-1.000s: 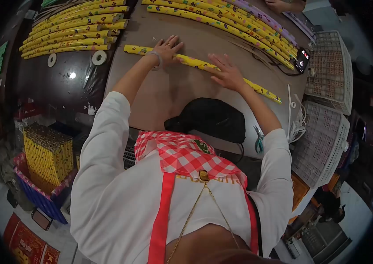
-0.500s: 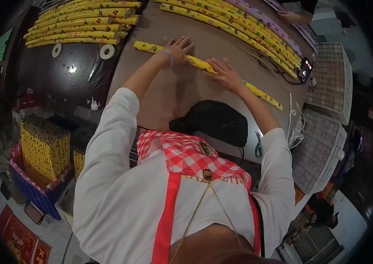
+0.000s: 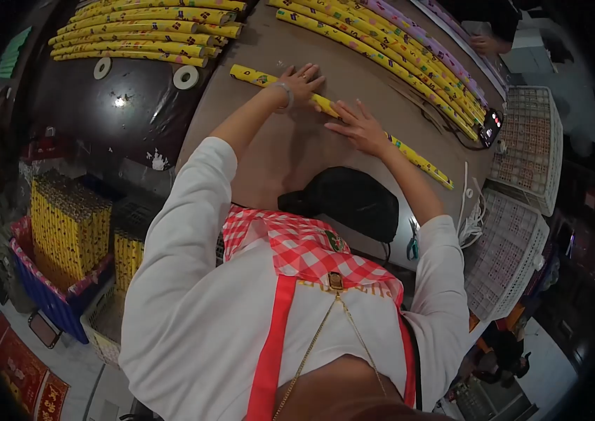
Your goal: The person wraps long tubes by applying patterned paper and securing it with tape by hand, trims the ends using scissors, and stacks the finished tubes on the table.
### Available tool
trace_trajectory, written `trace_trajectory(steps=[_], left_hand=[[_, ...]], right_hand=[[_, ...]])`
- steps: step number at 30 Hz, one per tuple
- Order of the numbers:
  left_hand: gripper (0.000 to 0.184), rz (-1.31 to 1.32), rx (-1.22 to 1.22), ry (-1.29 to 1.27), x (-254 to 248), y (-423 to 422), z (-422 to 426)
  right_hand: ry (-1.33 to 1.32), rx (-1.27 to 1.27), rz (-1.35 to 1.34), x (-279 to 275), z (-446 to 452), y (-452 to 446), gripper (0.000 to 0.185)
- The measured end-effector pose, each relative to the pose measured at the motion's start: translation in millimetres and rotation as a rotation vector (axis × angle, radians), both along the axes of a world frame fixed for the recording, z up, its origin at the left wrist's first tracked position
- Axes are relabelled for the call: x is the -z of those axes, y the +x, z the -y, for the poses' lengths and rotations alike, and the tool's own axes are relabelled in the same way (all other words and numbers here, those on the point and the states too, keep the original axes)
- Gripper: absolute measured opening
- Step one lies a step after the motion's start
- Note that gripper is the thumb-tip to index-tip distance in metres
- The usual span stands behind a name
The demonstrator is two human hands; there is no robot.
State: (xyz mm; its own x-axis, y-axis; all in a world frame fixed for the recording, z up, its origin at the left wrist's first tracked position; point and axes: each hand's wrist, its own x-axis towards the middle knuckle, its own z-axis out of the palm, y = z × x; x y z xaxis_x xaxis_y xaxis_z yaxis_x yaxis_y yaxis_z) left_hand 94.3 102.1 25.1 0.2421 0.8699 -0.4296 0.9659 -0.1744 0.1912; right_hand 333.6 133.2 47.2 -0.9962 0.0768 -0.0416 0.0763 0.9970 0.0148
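A thin yellow printed paper roll (image 3: 420, 165) lies slantwise across the brown table (image 3: 255, 144). My left hand (image 3: 300, 85) rests flat over its left half, fingers spread. Farther right, my right hand (image 3: 362, 130) is open with fingers apart, its fingertips at the roll's middle; whether they press on it I cannot tell. Both palms hide parts of the roll. A black pouch (image 3: 343, 203) sits between my forearms, close to my red checked apron (image 3: 297, 245).
Yellow rolls (image 3: 129, 35) are piled back left near two tape rings (image 3: 186, 77). More yellow rolls (image 3: 381, 52) and purple ones (image 3: 427, 42) lie at the back. A phone (image 3: 492, 128), white baskets (image 3: 511, 245) and green-handled pliers (image 3: 413, 242) are at right. Another person's hand (image 3: 490, 45) shows back right.
The whole view has shifted slightly. My right hand has drawn back a little toward me across the roll, its fingers more spread. My left hand stays on the roll.
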Motion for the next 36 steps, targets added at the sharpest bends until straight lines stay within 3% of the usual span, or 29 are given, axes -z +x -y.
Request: trace_trajectory(steps=[1, 3, 4, 6, 9, 12, 14, 16, 18, 20, 21, 23, 24, 28, 31, 36], left_hand=[[0.079, 0.002, -0.001, 0.003, -0.6, 0.4, 0.9], [0.081, 0.007, -0.002, 0.011, 0.5, 0.9, 0.9], [0.082, 0.017, -0.003, 0.019, 2.6, 0.0, 1.0], [0.083, 0.027, 0.003, 0.033, 4.3, -0.7, 1.4], [0.084, 0.055, 0.006, 0.032, 2.1, -2.2, 4.0], [0.083, 0.127, -0.036, 0.301, -1.9, 6.7, 22.7], [0.084, 0.431, -0.390, 0.717, -14.1, 30.9, 60.6], [0.084, 0.811, -0.850, 0.910, -32.0, 75.5, 110.2], [0.082, 1.234, -1.183, 0.471, -40.5, 118.8, 136.8], [0.079, 1.849, -1.251, 0.043, -49.5, 161.6, 143.6], [0.079, 1.844, -1.251, 0.016, -57.2, 169.9, 147.8], [0.069, 2.165, -0.909, -0.380, -71.3, 181.1, 146.6], [0.058, 2.166, -0.820, -0.415, -69.7, 185.4, 143.7], [0.048, 2.151, -0.820, -0.505, -73.7, 179.9, 157.4], [0.044, 2.139, -0.920, -0.487, -87.9, 160.4, 162.4], [0.035, 2.076, -0.853, -0.305, -71.4, 123.1, 149.6]], right_hand=[[0.004, -0.001, -0.001, -0.4, 3.5, 6.3, 0.053], [-0.293, 0.447, -0.432, -0.5, 12.8, 23.7, 0.050], [-0.288, 0.447, -0.430, 2.4, 11.9, 35.7, 0.050], [-0.179, 0.786, -0.311, 6.2, 9.1, 61.9, 0.046], [-0.181, 0.870, -0.101, 3.9, 7.6, 86.3, 0.042], [-0.361, 0.861, -0.057, -11.4, 12.8, 89.7, 0.038], [-0.346, 0.889, -0.091, -39.1, 28.8, 87.4, 0.037], [-0.348, 0.916, -0.116, -70.4, 55.7, 83.2, 0.036], [-0.300, 1.050, -0.124, -98.2, 86.6, 76.6, 0.033], [-0.259, 1.099, -0.120, -112.1, 113.8, 68.1, 0.032], [-0.203, 1.143, -0.120, -116.7, 128.2, 65.0, 0.031], [-0.215, 1.191, -0.144, -122.6, 149.3, 54.9, 0.030], [-0.225, 1.216, -0.177, -123.1, 158.1, 51.3, 0.029], [-0.266, 1.259, -0.270, -118.5, 188.7, 44.9, 0.031], [-0.263, 1.322, -0.306, -132.3, 210.2, 43.7, 0.034], [-0.194, 1.388, -0.379, -136.1, 241.7, 51.0, 0.034]])
